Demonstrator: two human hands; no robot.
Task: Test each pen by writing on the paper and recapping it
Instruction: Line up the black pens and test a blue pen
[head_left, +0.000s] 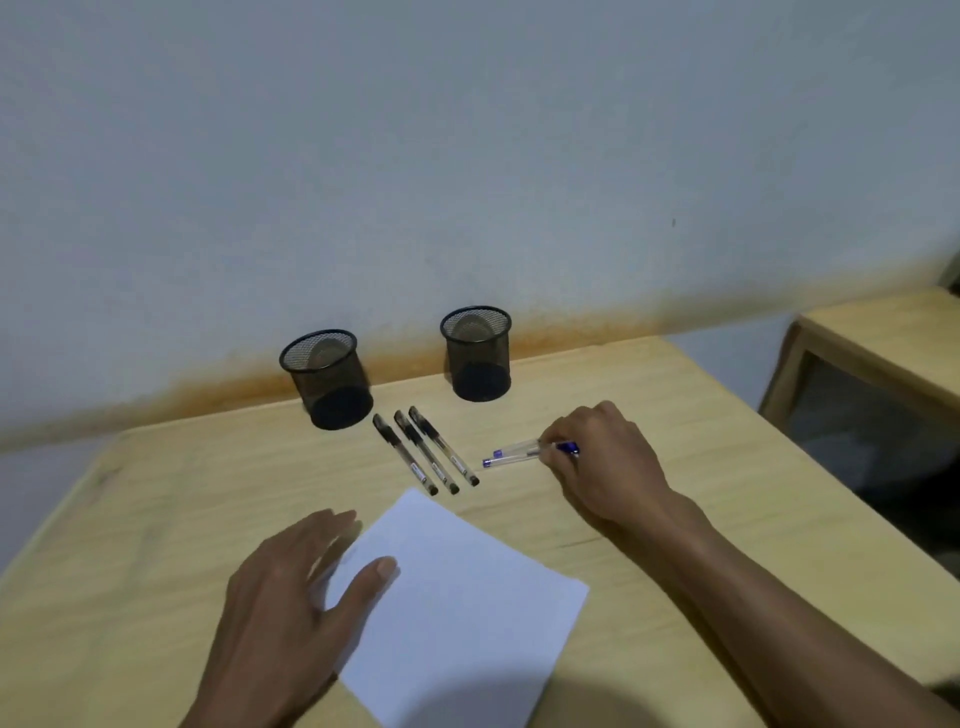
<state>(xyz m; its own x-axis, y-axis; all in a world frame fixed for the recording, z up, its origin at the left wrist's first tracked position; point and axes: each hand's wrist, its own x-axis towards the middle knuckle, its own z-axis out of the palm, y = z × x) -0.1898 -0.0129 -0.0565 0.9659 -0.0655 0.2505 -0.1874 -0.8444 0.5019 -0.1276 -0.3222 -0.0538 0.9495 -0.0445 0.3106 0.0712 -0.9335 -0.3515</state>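
Note:
A white sheet of paper (457, 608) lies on the wooden table (727, 493) in front of me. My left hand (291, 597) rests flat with straight fingers on the paper's left edge. Three black capped pens (425, 451) lie side by side beyond the paper. To their right lie two blue pens (511, 453), and my right hand (597, 457) curls its fingertips round them, pinching at their right ends. How many of the two it actually holds I cannot tell.
Two black mesh pen cups stand near the wall: one at the left (327, 378), one at the right (477, 353). A second wooden table (883, 343) stands to the far right across a gap.

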